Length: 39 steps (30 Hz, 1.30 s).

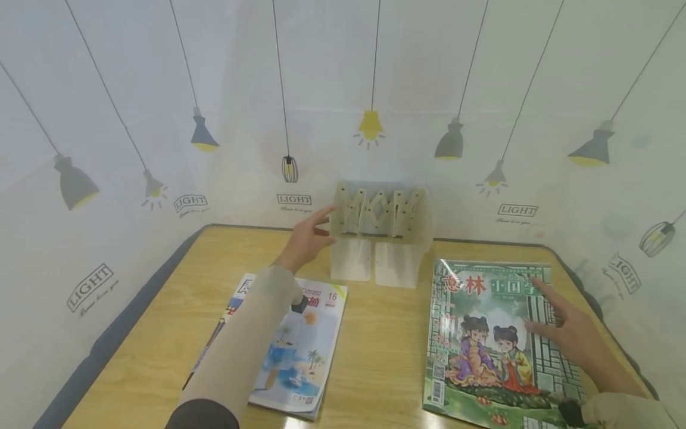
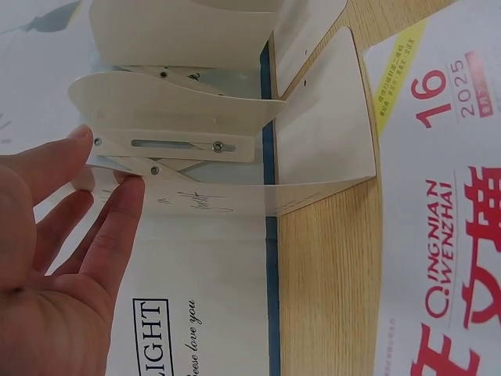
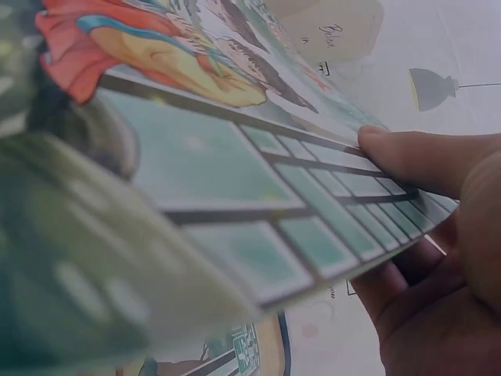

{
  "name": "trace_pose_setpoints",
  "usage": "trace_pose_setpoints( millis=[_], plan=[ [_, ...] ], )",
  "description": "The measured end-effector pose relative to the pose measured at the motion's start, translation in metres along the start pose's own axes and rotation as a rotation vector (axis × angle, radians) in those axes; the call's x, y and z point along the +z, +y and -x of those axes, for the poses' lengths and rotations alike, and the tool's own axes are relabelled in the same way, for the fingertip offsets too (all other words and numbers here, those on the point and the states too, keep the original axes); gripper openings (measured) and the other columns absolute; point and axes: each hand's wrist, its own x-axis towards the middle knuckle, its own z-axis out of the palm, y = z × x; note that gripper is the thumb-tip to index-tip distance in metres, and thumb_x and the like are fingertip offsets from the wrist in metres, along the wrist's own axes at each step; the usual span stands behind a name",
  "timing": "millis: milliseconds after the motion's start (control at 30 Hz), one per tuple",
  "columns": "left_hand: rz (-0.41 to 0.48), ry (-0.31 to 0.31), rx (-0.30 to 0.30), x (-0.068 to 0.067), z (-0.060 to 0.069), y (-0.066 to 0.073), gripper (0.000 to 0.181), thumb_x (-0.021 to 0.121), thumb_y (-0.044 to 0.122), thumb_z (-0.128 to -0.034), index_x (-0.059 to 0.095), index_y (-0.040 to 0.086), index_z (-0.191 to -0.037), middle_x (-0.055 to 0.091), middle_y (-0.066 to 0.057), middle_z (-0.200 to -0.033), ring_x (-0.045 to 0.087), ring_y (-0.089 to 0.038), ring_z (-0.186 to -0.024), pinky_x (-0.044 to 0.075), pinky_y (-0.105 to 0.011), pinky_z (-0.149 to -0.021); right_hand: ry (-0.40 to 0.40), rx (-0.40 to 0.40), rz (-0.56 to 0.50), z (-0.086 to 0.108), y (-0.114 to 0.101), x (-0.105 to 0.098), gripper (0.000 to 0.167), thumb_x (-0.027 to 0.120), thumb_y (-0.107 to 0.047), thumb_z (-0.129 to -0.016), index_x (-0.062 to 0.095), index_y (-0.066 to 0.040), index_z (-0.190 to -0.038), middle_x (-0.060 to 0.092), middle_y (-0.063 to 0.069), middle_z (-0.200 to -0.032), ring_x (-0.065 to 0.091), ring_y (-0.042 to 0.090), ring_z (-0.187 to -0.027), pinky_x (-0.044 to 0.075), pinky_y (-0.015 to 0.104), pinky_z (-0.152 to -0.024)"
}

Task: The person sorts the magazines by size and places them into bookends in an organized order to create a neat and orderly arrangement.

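Note:
A cream folding book stand (image 1: 396, 265) with crossed metal linkages stands at the table's back. My left hand (image 1: 305, 241) pinches its left end; in the left wrist view that hand (image 2: 66, 243) has its thumb and fingertips at the edge of the stand's end panel (image 2: 227, 197). On the right lies a green magazine (image 1: 490, 333) with two cartoon figures. My right hand (image 1: 576, 330) grips its right edge. The right wrist view shows the hand (image 3: 438, 243) with its thumb over the green magazine (image 3: 211, 164) and fingers beneath, the edge raised.
Overlapping magazines (image 1: 305, 351) lie at the left, partly under my left forearm; the top one has a beach cover. Behind the wooden table (image 1: 380, 339) hangs a pale sheet (image 1: 418, 59) printed with lamps. Part of another cover (image 3: 246, 345) shows below the raised magazine.

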Motion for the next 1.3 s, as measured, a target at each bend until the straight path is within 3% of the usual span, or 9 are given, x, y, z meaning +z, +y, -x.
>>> trace_pose_setpoints(
  millis=[500, 533, 567, 667, 733, 800, 900, 1167, 1300],
  plan=[
    [-0.005, 0.018, 0.018, 0.000, -0.002, -0.002, 0.079, 0.072, 0.006, -0.0853, 0.039, 0.046, -0.145, 0.046, -0.016, -0.145, 0.060, -0.026, -0.108, 0.056, -0.040, -0.082, 0.039, -0.049, -0.163, 0.006, -0.009, -0.004, 0.089, 0.070, -0.021, -0.091, 0.011, -0.034, -0.156, 0.004, 0.014, -0.161, -0.001, 0.043, -0.143, 0.014, 0.081, -0.094],
    [-0.008, 0.018, 0.015, 0.000, -0.002, -0.002, 0.079, 0.072, 0.006, -0.0852, 0.039, 0.045, -0.145, 0.046, -0.016, -0.145, 0.061, -0.025, -0.108, 0.056, -0.040, -0.082, 0.042, -0.052, -0.152, 0.006, -0.011, -0.004, 0.089, 0.070, -0.021, -0.091, 0.011, -0.034, -0.156, 0.006, 0.015, -0.160, 0.019, 0.040, -0.141, 0.024, 0.076, -0.096],
    [-0.011, 0.017, 0.015, -0.001, -0.001, -0.002, 0.079, 0.072, 0.006, -0.0852, 0.039, 0.043, -0.146, 0.046, -0.016, -0.145, 0.061, -0.026, -0.108, 0.056, -0.040, -0.082, 0.041, -0.051, -0.155, 0.006, -0.013, -0.005, 0.089, 0.069, -0.020, -0.091, 0.011, -0.034, -0.156, 0.006, 0.016, -0.160, 0.018, 0.038, -0.141, 0.024, 0.076, -0.096],
    [-0.030, 0.012, 0.022, 0.000, -0.002, -0.001, 0.079, 0.073, 0.005, -0.0848, 0.038, 0.038, -0.148, 0.046, -0.014, -0.145, 0.061, -0.025, -0.106, 0.056, -0.039, -0.080, 0.052, -0.030, -0.105, 0.008, -0.019, -0.006, 0.088, 0.070, -0.023, -0.091, 0.012, -0.035, -0.156, 0.013, 0.019, -0.159, 0.057, 0.015, -0.099, 0.051, 0.046, -0.081],
    [-0.041, 0.008, 0.029, 0.000, -0.003, -0.001, 0.081, 0.073, 0.005, -0.0841, 0.037, 0.037, -0.149, 0.044, -0.014, -0.146, 0.061, -0.023, -0.105, 0.056, -0.038, -0.079, 0.066, -0.021, -0.086, 0.009, -0.023, -0.007, 0.087, 0.071, -0.024, -0.090, 0.014, -0.036, -0.156, 0.038, 0.025, -0.145, 0.043, 0.005, -0.056, 0.047, 0.030, -0.053],
    [-0.053, 0.004, 0.040, 0.000, -0.005, -0.001, 0.083, 0.074, 0.006, -0.0834, 0.035, 0.038, -0.150, 0.043, -0.012, -0.147, 0.061, -0.022, -0.104, 0.056, -0.036, -0.077, 0.076, -0.005, -0.077, 0.010, -0.026, -0.008, 0.087, 0.071, -0.025, -0.090, 0.015, -0.038, -0.155, 0.059, 0.020, -0.104, 0.030, 0.003, -0.046, 0.037, 0.027, -0.041],
    [-0.053, -0.002, 0.048, 0.001, -0.007, -0.002, 0.086, 0.075, 0.006, -0.0826, 0.033, 0.040, -0.150, 0.039, -0.008, -0.150, 0.060, -0.023, -0.106, 0.056, -0.035, -0.077, 0.086, 0.009, -0.087, 0.012, -0.029, -0.009, 0.086, 0.070, -0.027, -0.091, 0.015, -0.040, -0.155, 0.043, 0.004, -0.068, 0.026, 0.009, -0.040, 0.033, 0.031, -0.034],
    [-0.050, -0.014, 0.050, 0.001, -0.008, -0.003, 0.089, 0.076, 0.010, -0.0823, 0.029, 0.049, -0.148, 0.034, 0.003, -0.155, 0.059, -0.021, -0.110, 0.056, -0.037, -0.081, 0.141, -0.005, -0.083, 0.015, -0.040, -0.009, 0.086, 0.071, -0.026, -0.090, 0.015, -0.040, -0.155, 0.049, 0.017, -0.104, 0.028, 0.012, -0.041, 0.033, 0.031, -0.037],
    [-0.046, -0.017, 0.044, 0.000, -0.009, -0.003, 0.089, 0.076, 0.010, -0.0825, 0.029, 0.054, -0.145, 0.033, 0.006, -0.155, 0.059, -0.021, -0.110, 0.055, -0.038, -0.082, 0.142, -0.028, -0.100, 0.012, -0.049, -0.010, 0.087, 0.071, -0.025, -0.091, 0.014, -0.039, -0.155, 0.028, 0.021, -0.153, 0.036, 0.015, -0.046, 0.039, 0.034, -0.045]
  ],
)
